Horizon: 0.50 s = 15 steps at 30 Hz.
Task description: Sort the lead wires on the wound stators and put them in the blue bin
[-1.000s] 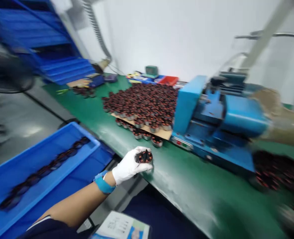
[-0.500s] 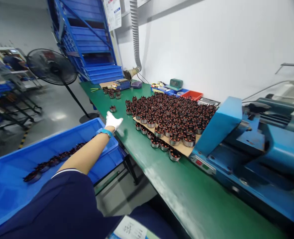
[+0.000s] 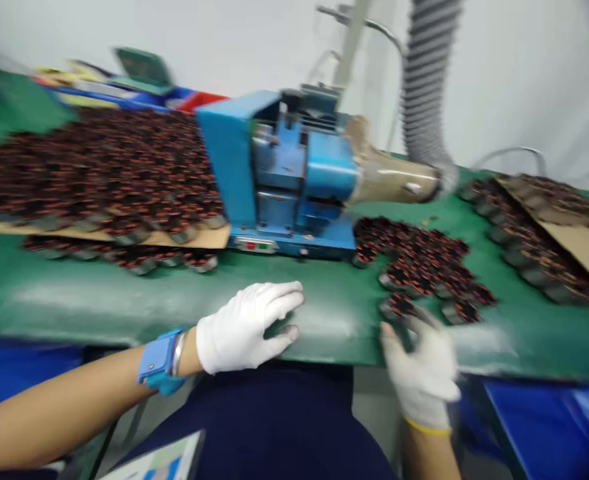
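Note:
My left hand [image 3: 252, 323], in a white glove with a blue wrist strap, is over the green bench [image 3: 324, 313] in front of the blue machine [image 3: 284, 173]. Its fingers are apart and hold nothing. My right hand [image 3: 422, 360], gloved with a yellow cuff, is at the front of a group of copper-wound motor parts [image 3: 419, 260]. Its thumb and fingers are around the near side of one motor part [image 3: 399, 305]; motion blur hides whether they grip it.
Many more wound parts [image 3: 124, 173] stand in layers on cardboard at the left. Others [image 3: 529, 247] lie at the right. A grey hose [image 3: 429, 87] comes down behind the machine. Blue bins [image 3: 539, 427] are below the bench edge.
The view has swung right, from the fan and blue rack to the machine. My left hand has come from the bench's far left to in front of the machine. My right hand is now in view.

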Available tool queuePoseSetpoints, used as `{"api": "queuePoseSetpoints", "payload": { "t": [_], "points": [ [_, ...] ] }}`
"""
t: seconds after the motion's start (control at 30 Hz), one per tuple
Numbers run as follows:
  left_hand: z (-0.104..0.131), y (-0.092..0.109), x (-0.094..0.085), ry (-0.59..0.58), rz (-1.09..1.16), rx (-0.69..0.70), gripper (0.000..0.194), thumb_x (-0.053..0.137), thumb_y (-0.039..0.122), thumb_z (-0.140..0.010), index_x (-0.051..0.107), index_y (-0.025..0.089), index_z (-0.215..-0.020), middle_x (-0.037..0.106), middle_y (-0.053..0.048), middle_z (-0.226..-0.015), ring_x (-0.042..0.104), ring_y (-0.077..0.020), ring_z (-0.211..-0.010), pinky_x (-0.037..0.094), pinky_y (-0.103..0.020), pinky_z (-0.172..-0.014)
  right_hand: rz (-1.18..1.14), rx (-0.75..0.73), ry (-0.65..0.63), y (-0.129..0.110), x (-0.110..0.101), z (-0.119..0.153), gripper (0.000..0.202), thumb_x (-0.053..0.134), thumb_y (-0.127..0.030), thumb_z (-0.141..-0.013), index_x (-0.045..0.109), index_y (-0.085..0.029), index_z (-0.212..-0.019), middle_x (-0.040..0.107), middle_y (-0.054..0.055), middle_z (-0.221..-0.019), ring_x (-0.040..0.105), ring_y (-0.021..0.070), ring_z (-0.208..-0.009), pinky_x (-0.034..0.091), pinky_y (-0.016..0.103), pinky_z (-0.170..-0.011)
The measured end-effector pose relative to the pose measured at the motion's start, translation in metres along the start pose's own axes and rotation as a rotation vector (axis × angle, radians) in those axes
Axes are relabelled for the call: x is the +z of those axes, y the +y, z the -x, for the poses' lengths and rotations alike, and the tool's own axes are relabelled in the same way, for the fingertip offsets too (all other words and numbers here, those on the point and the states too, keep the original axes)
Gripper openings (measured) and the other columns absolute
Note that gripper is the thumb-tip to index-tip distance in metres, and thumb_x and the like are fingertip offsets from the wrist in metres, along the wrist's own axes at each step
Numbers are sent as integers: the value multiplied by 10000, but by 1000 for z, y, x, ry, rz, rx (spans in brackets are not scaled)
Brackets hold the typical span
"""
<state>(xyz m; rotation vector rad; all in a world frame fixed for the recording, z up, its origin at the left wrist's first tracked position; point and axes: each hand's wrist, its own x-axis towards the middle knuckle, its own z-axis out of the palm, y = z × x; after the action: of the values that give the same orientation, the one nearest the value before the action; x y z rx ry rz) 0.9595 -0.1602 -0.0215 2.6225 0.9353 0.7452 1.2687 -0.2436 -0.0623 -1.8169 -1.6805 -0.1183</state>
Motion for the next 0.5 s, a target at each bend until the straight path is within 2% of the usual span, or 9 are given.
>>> {"api": "queuePoseSetpoints", "payload": {
  "t": [0.1,0.2,0.3,0.37,0.43,0.5],
  "points": [
    [-36,5,27,-168,-9,-101,580,616,440,-807,497,196,-1319,564,-147,-1362,581,-311,-1206,508,-450,-979,-95,-47,34,-4,6,12,397,683,-338,-777,569,-202,-1133,595,155,-1242,579,310,-1168,499,510,-978],
    [-60,5,44,-208,-37,-186,737,647,542,-742,473,168,-1352,547,-157,-1368,548,-359,-1225,477,-501,-1011,-124,84,50,-17,10,5,510,683,-383,-770,529,-189,-1215,607,150,-1224,595,295,-1147,505,481,-984],
    [-71,2,53,-175,-45,-235,812,660,560,-712,439,162,-1385,541,-157,-1365,523,-382,-1240,449,-529,-1030,-35,192,-125,-28,12,-10,637,696,-431,-738,502,-173,-1287,595,152,-1254,578,320,-1161,489,499,-994],
    [-76,0,57,-170,-12,-245,883,672,550,-699,380,150,-1430,520,-168,-1388,500,-390,-1264,437,-532,-1042,-18,134,-222,-32,16,-23,703,702,-423,-720,474,-170,-1335,578,149,-1289,547,336,-1198,458,516,-1022],
    [-83,-2,61,-199,61,-213,909,678,488,-708,320,130,-1464,485,-178,-1427,482,-372,-1294,426,-509,-1066,-71,58,-281,-34,21,-35,666,672,-396,-750,474,-176,-1347,579,136,-1299,542,323,-1209,444,503,-1037],
    [-90,-5,62,-231,131,-169,829,650,369,-743,319,137,-1466,489,-164,-1431,496,-327,-1294,423,-469,-1083,-187,18,-340,-35,25,-44,534,606,-363,-815,516,-191,-1312,613,110,-1263,577,280,-1169,460,453,-1021]
  ]
}}
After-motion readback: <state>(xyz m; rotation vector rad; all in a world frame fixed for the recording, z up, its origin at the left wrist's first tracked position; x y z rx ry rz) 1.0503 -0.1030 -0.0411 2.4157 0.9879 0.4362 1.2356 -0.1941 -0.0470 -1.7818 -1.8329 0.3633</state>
